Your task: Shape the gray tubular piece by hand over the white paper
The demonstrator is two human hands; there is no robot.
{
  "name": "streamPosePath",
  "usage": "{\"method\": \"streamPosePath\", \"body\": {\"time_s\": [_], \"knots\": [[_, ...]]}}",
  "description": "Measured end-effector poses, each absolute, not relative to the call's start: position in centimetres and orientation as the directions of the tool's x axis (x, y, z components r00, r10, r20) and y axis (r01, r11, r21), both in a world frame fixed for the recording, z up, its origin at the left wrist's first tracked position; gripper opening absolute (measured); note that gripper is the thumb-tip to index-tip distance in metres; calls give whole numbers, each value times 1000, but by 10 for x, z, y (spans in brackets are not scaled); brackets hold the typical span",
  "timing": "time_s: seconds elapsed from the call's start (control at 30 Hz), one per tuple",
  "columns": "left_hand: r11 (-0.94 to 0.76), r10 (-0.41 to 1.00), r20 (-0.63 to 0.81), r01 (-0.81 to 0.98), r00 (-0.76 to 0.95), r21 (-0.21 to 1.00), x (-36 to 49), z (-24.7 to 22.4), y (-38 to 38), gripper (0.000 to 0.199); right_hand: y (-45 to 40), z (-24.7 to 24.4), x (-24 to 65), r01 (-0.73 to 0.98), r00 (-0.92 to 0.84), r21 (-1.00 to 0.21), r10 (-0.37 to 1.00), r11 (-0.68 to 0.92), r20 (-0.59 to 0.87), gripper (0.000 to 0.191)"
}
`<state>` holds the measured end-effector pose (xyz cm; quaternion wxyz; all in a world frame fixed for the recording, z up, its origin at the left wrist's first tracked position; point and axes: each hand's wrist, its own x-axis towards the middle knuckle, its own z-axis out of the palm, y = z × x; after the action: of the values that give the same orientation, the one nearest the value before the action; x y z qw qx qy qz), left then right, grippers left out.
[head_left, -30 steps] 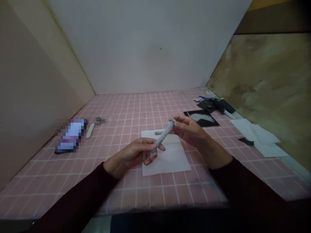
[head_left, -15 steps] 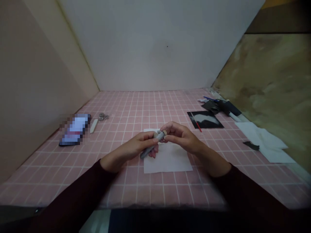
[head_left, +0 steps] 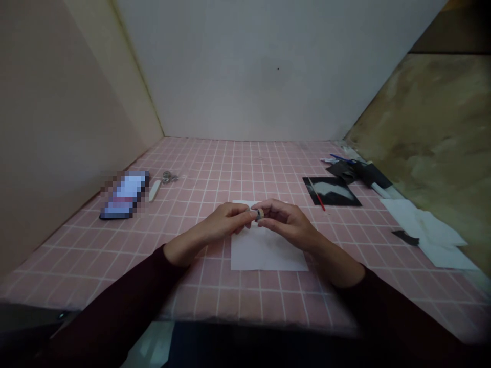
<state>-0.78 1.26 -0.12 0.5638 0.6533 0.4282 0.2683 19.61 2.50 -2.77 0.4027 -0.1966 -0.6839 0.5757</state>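
Close together over a white paper sheet (head_left: 268, 253), both hands are on a small grey tube with a tan end (head_left: 259, 214). My left hand (head_left: 229, 220) is closed, thumb and fingers around the tube's left part. My right hand (head_left: 288, 221) pinches near the tan end, its other fingers curled behind. Most of the tube's body is hidden by the left hand. A small dark patch shows at the visible end; its nature is unclear.
On the left lie a phone (head_left: 128, 194), a pale flat stick (head_left: 154, 190) and small grey rings (head_left: 169, 177). To the right are a red thin tool (head_left: 319, 199) on a black-and-white sheet (head_left: 337, 191), dark scraps (head_left: 341, 170) and white papers (head_left: 429, 225).
The tube has turned from lying slanted in full view to pointing its tan end more toward me, its long body now hidden. The camera view has shifted slightly.
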Motion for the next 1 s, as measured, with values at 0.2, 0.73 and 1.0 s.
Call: {"method": "streamPosePath", "body": {"time_s": [0.2, 0.73, 1.0], "knots": [[19, 878, -146, 270, 456, 963, -6, -3, 12, 36, 21, -29, 196, -59, -534, -918, 764, 393, 362, 25], [17, 894, -95, 178, 437, 984, -6, -10, 12, 40, 21, -32, 197, 45, -465, -911, 815, 411, 345, 25], [122, 852, -165, 118, 498, 986, -11, -10, 17, 35, 20, -31, 198, 43, -479, -876, 779, 480, 404, 25]]}}
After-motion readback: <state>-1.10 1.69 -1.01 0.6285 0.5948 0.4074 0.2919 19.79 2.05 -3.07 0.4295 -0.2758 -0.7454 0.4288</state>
